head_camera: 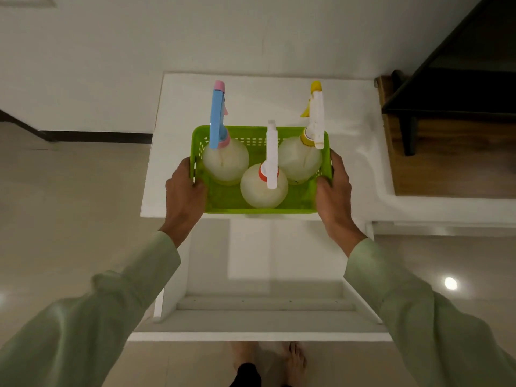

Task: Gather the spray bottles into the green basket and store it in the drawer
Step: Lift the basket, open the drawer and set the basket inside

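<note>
At the bottom edge of the view, two bare feet (282, 358) stand on the pale glossy tiled floor (55, 219), just in front of the white pulled-out drawer (262, 325), which sits open with its front panel nearest the person. Its inside shows only bare white boards.

Above the drawer, two arms in light green long sleeves (117, 297) reach forward. Left hand (185, 196) wraps the left short wall of the bright green perforated plastic basket (229, 194), thumb hooked over the rim, fingers under or behind the wall. Right hand (333, 191) clasps the right short wall the same way, thumb inside the rim. Whether the basket rests on the surface or is lifted off it, cannot tell.

Basket sits at the front edge of the white cabinet top (251, 96), near rim slightly overhanging it. Inside, three translucent round-bellied spray bottles, all upright:
- bottle with white trigger head and orange collar (264, 185), nearest, in the middle front;
- bottle with blue trigger head and pink nozzle (224, 160), back left corner;
- bottle with white trigger head and yellow nozzle (300, 160), back right corner.

Beyond the cabinet, a plain white wall (251, 32). Far right, a dark wooden table (452, 88).
</note>
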Tool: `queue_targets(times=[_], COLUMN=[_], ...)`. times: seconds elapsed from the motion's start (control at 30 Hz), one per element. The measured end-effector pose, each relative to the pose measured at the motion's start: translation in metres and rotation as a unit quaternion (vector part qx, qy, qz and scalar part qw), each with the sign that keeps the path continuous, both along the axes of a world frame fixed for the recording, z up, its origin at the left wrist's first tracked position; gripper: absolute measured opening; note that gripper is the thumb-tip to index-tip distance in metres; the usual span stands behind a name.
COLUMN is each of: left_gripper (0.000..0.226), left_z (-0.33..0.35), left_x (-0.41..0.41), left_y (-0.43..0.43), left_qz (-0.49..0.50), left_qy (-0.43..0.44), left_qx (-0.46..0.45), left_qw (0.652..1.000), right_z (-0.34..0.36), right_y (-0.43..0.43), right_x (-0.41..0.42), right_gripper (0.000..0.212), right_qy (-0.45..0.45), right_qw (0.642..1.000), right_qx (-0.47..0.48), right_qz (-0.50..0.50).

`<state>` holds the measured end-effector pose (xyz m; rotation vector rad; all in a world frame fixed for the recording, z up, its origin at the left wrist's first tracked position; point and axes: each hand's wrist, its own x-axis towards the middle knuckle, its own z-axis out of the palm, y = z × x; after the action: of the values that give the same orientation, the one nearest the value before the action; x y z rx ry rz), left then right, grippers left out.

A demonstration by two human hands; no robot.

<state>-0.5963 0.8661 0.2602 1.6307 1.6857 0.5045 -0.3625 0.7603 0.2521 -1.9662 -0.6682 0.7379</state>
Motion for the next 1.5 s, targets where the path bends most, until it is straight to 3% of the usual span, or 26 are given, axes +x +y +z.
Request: queue_targets(times=[0.27,0.53,0.73,0.97,1.2,1.5], left_gripper=[0.037,0.043,0.052,0.051,0.047,0.054], left_z=[0.014,-0.032,-0.083,-0.156,-0.218,-0.253], left_x=[-0.028,-0.041,-0.043,-0.043,-0.049,-0.048], left_y=[-0.106,-0.173,-0.176,-0.164,-0.154,-0.159], left_qz=[-0.006,-0.013,-0.022,-0.004,0.018,0.008], left_qy=[-0.045,-0.035,-0.040,-0.017,-0.061,-0.047], left_qx=[-0.036,-0.131,-0.181,-0.255,-0.323,-0.354], left_qw=[0.998,0.991,0.982,0.967,0.944,0.934], right_z=[0.019,-0.024,-0.064,-0.120,-0.177,-0.206], right_y=[-0.107,-0.182,-0.186,-0.168,-0.155,-0.163], right_x=[-0.019,-0.024,-0.024,-0.024,-0.024,-0.024], right_gripper=[0.066,0.067,0.066,0.051,0.049,0.049], right_qy=[0.003,0.020,0.033,0.039,0.042,0.045], right_qw=[1.000,0.994,0.988,0.976,0.957,0.939], right_qx=[0.003,-0.105,-0.141,-0.195,-0.264,-0.319], right_qz=[0.021,0.037,0.058,0.085,0.109,0.122])
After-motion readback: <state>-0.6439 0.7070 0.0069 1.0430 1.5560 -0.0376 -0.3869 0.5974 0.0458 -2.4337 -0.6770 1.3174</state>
